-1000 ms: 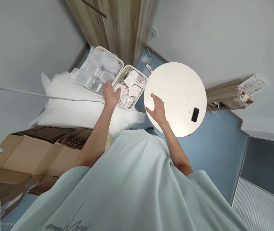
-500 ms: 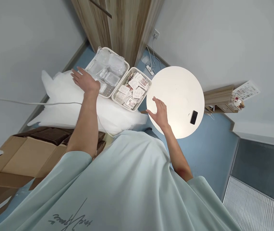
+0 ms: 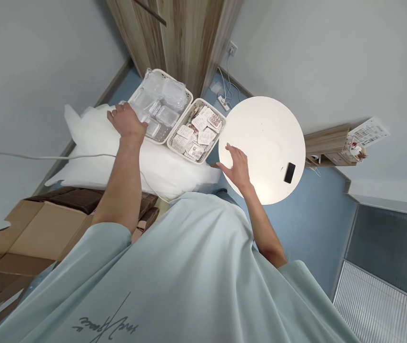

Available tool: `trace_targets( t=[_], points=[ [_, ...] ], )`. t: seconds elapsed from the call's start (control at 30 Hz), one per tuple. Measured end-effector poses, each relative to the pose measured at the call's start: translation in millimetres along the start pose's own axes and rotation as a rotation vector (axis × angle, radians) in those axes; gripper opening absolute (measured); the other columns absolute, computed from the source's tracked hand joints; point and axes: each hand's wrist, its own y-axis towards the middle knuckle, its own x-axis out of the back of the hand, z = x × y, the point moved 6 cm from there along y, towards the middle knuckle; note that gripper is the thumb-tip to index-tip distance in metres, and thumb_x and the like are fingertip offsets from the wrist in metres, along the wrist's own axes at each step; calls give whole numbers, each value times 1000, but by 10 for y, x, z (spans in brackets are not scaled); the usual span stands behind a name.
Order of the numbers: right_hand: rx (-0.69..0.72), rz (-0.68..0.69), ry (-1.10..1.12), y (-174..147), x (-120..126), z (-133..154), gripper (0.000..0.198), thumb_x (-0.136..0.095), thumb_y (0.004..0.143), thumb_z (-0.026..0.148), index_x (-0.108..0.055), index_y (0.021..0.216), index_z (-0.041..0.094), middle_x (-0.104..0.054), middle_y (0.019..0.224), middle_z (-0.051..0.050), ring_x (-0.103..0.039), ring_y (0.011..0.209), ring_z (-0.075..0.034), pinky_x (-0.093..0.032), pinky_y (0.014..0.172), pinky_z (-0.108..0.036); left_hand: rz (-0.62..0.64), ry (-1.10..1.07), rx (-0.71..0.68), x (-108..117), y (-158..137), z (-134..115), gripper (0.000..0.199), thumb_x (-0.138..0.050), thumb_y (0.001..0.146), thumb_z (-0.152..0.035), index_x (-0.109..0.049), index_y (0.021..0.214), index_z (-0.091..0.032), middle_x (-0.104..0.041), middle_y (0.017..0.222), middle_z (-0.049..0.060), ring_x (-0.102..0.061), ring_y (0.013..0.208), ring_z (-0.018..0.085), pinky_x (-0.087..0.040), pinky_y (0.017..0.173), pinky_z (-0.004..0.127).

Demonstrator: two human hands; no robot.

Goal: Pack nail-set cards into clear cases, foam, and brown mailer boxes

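Room corner: grey walls (image 3: pixel 313 52), blue floor (image 3: pixel 296 224), wood-grain cabinet (image 3: pixel 185 43). Clear plastic boxes (image 3: pixel 167 116), several, loosely stacked in a white openwork basket (image 3: pixel 190 101) before the cabinet. Left hand (image 3: pixel 127 120), at the boxes' left side, fingers bent; whether it grips one cannot be told. Second basket (image 3: pixel 182 155), just beside the first, filled with printed cards (image 3: pixel 206 136). Right hand (image 3: pixel 238 166), over the near left edge of a round white table (image 3: pixel 267 133), thumb and fingers apart. Black phone (image 3: pixel 289 173), on the table's right side. White sheeting (image 3: pixel 89 128), bulky, below the baskets. Cardboard (image 3: pixel 46 228), brown, folded, lower left.
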Motion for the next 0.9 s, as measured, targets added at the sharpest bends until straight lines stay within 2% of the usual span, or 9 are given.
trace_targets(
  t=[0.07,0.17,0.27,0.33,0.4,0.5,0.63,0.73,0.9],
  points=[
    [2,-2,1,-21,1,-1,73,-61,111,57,-41,174,27,-64,161,-17,-52,156,-38,-42,132,-66,-9,2,-13,-15,-35,4,93,-94,86,-44,-48,154,-1,-51,172,17,-39,160,33,-4,140,55],
    [4,-11,2,-62,6,-13,71,-60,111,58,-43,173,27,-65,160,-16,-54,155,-38,-43,131,-65,-37,-9,-20,-33,-111,-56,101,-96,81,-42,-47,158,0,-52,170,19,-42,158,36,-10,140,55],
    [7,-27,15,-98,14,-39,72,-60,111,60,-45,172,26,-66,160,-17,-55,154,-38,-44,131,-64,-44,-89,-73,-101,-235,-255,111,-103,72,-41,-49,159,0,-56,167,22,-46,155,40,-20,138,58],
    [0,-36,28,-115,25,-65,73,-60,111,62,-45,172,26,-66,159,-17,-55,154,-38,-43,130,-64,4,-174,-153,-217,-374,-479,116,-106,67,-39,-49,161,-2,-57,166,23,-48,154,41,-26,137,59],
    [-12,-46,44,-135,53,-94,74,-60,111,62,-43,174,27,-66,159,-16,-55,154,-38,-43,131,-65,111,-268,-235,-397,-585,-745,115,-107,67,-44,-52,163,-9,-60,163,22,-51,155,43,-32,137,58],
    [-34,-86,82,-191,145,-161,78,-62,110,62,-37,177,29,-66,160,-16,-56,153,-38,-43,131,-65,338,-425,-383,-716,-1061,-1191,116,-106,67,-52,-52,165,-23,-63,161,17,-54,156,41,-40,134,57],
    [-96,-174,182,-360,336,-373,86,-65,108,66,-31,180,31,-64,163,-16,-57,155,-37,-44,131,-63,632,-500,-504,-1096,-1816,-1669,117,-105,66,-57,-53,166,-24,-63,162,19,-55,157,43,-45,131,58],
    [-150,-198,302,-543,461,-643,91,-66,107,70,-30,181,32,-61,167,-15,-56,157,-36,-46,132,-61,753,-500,-537,-1310,-2277,-1907,112,-104,69,-56,-55,165,-24,-62,165,19,-53,159,43,-43,133,58],
    [-207,-134,556,-883,615,-1218,100,-65,102,80,-26,182,34,-49,178,-13,-54,161,-36,-49,129,-62,889,-478,-532,-1710,-2799,-2225,107,-101,72,-52,-55,165,-25,-63,164,17,-54,159,40,-43,135,57]
  ],
)
